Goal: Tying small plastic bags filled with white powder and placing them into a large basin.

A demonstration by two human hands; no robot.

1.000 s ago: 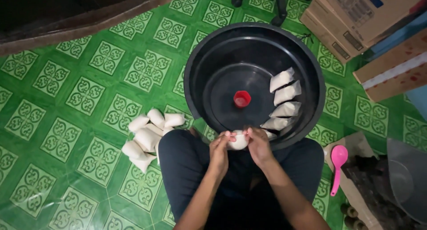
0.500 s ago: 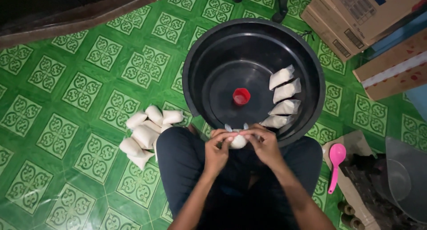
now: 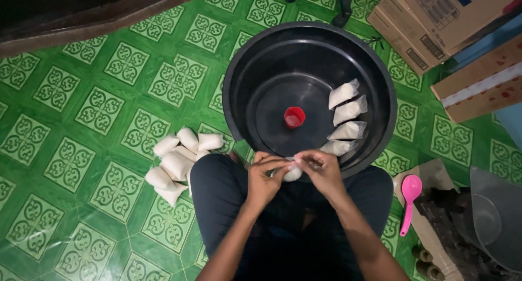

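Note:
Over my lap, at the near rim of a big black basin (image 3: 239,80), my left hand (image 3: 263,179) and my right hand (image 3: 322,169) both pinch the top of one small white filled plastic bag (image 3: 292,174). Inside the basin, several filled white bags (image 3: 346,118) lie in a row along the right wall. A small red cup (image 3: 294,117) stands at the basin's centre.
Several more white bags (image 3: 176,158) lie piled on the green patterned floor by my left knee. A pink spoon (image 3: 409,198) rests on cardboard at the right, next to a clear plastic container (image 3: 492,221). Cardboard boxes (image 3: 435,20) stand at the upper right.
Both hands have shifted slightly nearer to me with the small bag, and the fingers have worked round its top. The basin and the other bags have not moved.

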